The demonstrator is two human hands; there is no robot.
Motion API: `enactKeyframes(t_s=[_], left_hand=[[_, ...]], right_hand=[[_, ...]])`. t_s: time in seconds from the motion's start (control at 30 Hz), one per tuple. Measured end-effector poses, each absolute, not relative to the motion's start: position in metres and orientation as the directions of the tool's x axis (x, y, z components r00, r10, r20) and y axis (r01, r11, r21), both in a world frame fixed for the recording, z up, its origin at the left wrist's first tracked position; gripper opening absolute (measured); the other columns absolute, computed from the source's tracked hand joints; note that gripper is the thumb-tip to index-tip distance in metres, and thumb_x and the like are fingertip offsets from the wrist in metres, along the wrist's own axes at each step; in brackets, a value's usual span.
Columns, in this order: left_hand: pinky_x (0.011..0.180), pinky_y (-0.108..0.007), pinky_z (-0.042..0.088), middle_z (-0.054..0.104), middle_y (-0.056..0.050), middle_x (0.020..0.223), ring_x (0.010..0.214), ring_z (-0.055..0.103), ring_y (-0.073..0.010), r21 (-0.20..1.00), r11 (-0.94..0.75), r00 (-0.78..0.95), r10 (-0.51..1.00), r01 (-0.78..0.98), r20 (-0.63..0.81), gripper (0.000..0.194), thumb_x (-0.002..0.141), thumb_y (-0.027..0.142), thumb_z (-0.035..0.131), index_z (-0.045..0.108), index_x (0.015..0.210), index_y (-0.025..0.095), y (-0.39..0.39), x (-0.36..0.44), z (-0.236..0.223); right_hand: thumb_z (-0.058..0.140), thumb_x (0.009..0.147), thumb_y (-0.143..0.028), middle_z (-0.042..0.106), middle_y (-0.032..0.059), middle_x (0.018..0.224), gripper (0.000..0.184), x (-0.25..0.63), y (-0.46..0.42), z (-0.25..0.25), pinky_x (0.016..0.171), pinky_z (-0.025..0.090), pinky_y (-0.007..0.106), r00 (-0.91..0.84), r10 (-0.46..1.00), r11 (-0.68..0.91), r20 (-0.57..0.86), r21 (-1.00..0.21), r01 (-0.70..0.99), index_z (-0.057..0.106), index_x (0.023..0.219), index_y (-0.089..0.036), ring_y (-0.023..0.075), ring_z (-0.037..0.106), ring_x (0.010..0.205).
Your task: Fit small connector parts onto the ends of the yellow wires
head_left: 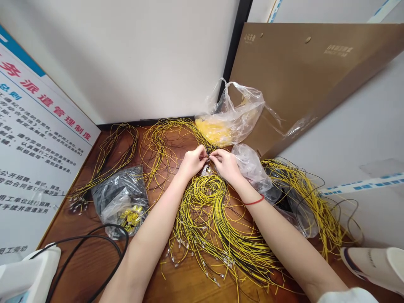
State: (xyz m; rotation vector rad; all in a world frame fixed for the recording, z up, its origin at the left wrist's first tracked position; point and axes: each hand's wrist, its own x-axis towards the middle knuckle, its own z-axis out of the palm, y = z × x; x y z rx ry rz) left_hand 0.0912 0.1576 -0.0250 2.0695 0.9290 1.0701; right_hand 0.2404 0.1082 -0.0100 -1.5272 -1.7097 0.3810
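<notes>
Nearest, both bare forearms are reaching forward across a wooden tabletop (78, 261), with a red cord bracelet (254, 201) circling the right wrist. The left hand (192, 162) and right hand (224, 165) are meeting at the centre, the right slightly further out to the side. Both are closed into tight pinches, thumbs and fingertips (212, 155) pressing together on a thin dark wire (208, 158), though the fingers hide most of it and its exact lie cannot be told. A small metallic piece (206, 170) is showing just below the hands, too small to identify.

Directly beneath the wrists, a loose heap of yellow-sheathed wires (214, 235) is fanning toward the person, with small crimped ends scattered along its near edge. Further out, more yellow and black wire bundles are lying to the left (107, 164), ahead (164, 147) and right (303, 198). A clear plastic bag of yellow pieces (129, 214) is sitting left of the hands, and another bag holding yellow parts (221, 122) is slumping against the far wall, beside a leaning brown cardboard panel (303, 75).
</notes>
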Motion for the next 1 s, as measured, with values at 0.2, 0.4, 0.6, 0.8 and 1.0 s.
enactKeyframes(t_s=[0.2,0.4,0.6,0.8,1.0], left_hand=[[0.069,-0.025,0.051,0.065,0.002,0.072,0.069,0.065,-0.0146,0.768,-0.56,0.426,0.805,0.311,0.414,0.018,0.072,0.008,0.06,0.047,0.073,0.022,0.1562,0.0911,-0.025],[0.069,-0.025,0.05,0.065,0.001,0.072,0.069,0.065,-0.0147,0.752,-0.566,0.42,0.806,0.338,0.418,0.017,0.072,0.008,0.06,0.05,0.074,0.022,0.1553,0.091,-0.024],[0.067,-0.023,0.047,0.064,0.002,0.069,0.067,0.062,-0.0139,0.708,-0.575,0.42,0.808,0.409,0.414,0.017,0.072,0.007,0.058,0.049,0.072,0.021,0.1532,0.0908,-0.02],[0.063,-0.022,0.042,0.06,0.003,0.067,0.064,0.058,-0.0128,0.67,-0.585,0.425,0.806,0.457,0.413,0.017,0.072,0.005,0.056,0.049,0.071,0.02,0.1503,0.0899,-0.0175],[0.06,-0.022,0.039,0.06,0.002,0.066,0.061,0.055,-0.0125,0.651,-0.599,0.431,0.796,0.466,0.425,0.019,0.072,0.002,0.051,0.046,0.069,0.02,0.1513,0.0903,-0.0215]], right_hand=[[0.058,0.082,-0.018,0.07,0.0055,0.082,0.009,0.24,0.1072,-0.0079,0.076,0.053,0.032,0.047,0.939,0.214,0.341,-0.686,0.696,0.066,0.081,-0.019,0.0186,0.066,0.077],[0.058,0.082,-0.018,0.071,0.0057,0.079,0.009,0.2383,0.106,-0.0053,0.073,0.052,0.031,0.055,0.946,0.19,0.32,-0.683,0.706,0.066,0.079,-0.018,0.0185,0.066,0.075],[0.059,0.081,-0.015,0.07,0.0039,0.076,0.008,0.2386,0.107,-0.0062,0.069,0.05,0.028,0.022,0.932,0.235,0.361,-0.651,0.722,0.065,0.076,-0.018,0.017,0.065,0.07],[0.054,0.083,-0.01,0.068,0.0055,0.078,0.015,0.2414,0.1091,-0.0103,0.071,0.049,0.029,-0.156,0.873,0.386,0.463,-0.458,0.801,0.061,0.074,-0.019,0.0179,0.062,0.073],[0.044,0.089,-0.012,0.068,0.0101,0.083,0.02,0.242,0.1086,-0.0132,0.077,0.049,0.034,-0.258,0.839,0.43,0.479,-0.293,0.854,0.062,0.081,-0.017,0.0218,0.061,0.081]])
